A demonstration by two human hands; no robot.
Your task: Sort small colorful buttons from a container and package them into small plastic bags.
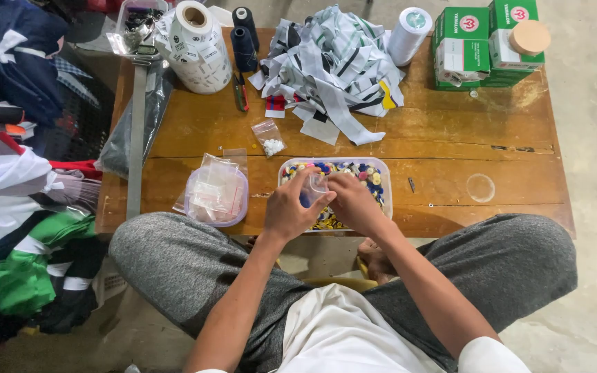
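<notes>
Two bare hands, forearms angled inward over grey-trousered knees, meet above a clear tub of coloured buttons (374, 181). Left hand (290, 211) and right hand (350, 200) pinch a small clear plastic bag (317, 184) between their fingertips, directly over the tub. Left of the left hand: round clear container of small bags (215, 195). Beyond the hands: small bag of white beads (269, 137), heap of striped fabric strips (336, 65), roll of white labels (198, 48). Far right beyond the right hand: green and white boxes (486, 41), stacked.
</notes>
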